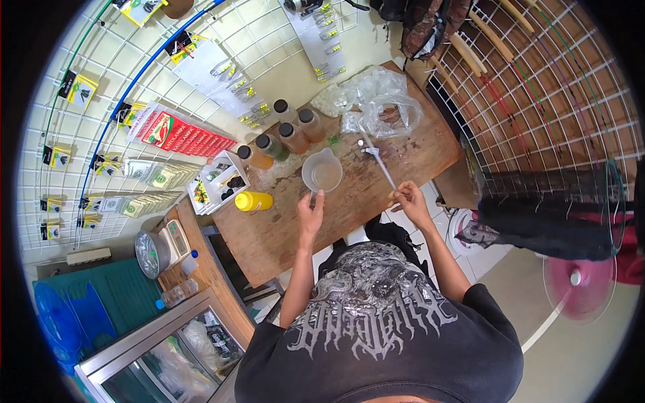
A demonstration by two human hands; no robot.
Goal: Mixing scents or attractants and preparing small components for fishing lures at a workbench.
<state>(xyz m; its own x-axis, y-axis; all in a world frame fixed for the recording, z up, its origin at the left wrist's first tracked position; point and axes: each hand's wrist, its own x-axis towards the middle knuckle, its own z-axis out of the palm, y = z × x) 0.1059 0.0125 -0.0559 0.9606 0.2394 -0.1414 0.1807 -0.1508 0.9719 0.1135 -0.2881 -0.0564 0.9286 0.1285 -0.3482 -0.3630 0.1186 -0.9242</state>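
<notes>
My left hand [310, 217] is closed around the handle of a translucent plastic measuring jug [322, 171]. A little cloudy, pale liquid seems to lie in its bottom. The jug is over or on a worn wooden table [282, 234]; which one I cannot tell. My right hand [412, 205] pinches the near end of a thin, pale translucent plastic strip or tube [385, 169], which slants away over the tabletop. Close to its far part lies a small white piece [372, 150], perhaps touching it. Left of the jug, a yellow squeeze bottle [254, 201] lies or leans on the table.
Several black-capped bottles of coloured liquid [294, 138] stand behind the jug. Clear plastic bags [393, 116] cover the far corner. A white divided box [219, 184] sits at the table's left edge. Wire grid panels [544, 101] with fishing tackle flank the table.
</notes>
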